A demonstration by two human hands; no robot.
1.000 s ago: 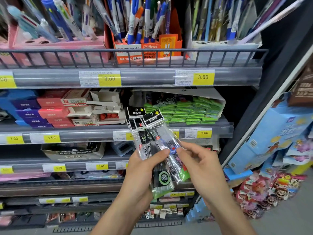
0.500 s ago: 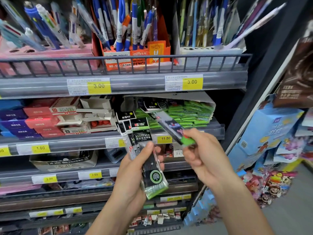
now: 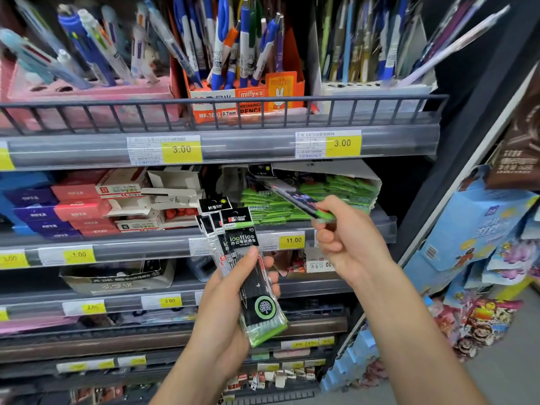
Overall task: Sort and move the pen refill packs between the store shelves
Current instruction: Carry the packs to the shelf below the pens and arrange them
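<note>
Right hand has carried one slim clear green-ended refill pack away from the bunch, up toward shelf box w/ green packs.
Left hand clasps remaining black-and-green refill packs; sorting mid-way, several left.

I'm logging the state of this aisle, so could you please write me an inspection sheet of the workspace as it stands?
Surface: grey store shelves with yellow price tags.
Job's things: a fan of refill packs in the left hand; a single pack in the right hand, pointed at the open box of green packs.
Clutter: red and blue cartons; pens in an orange display box above.
Grippers: both hands closed on packs.
Cables: nothing seen.
Surroundings: blue packages on the rack at right.
</note>
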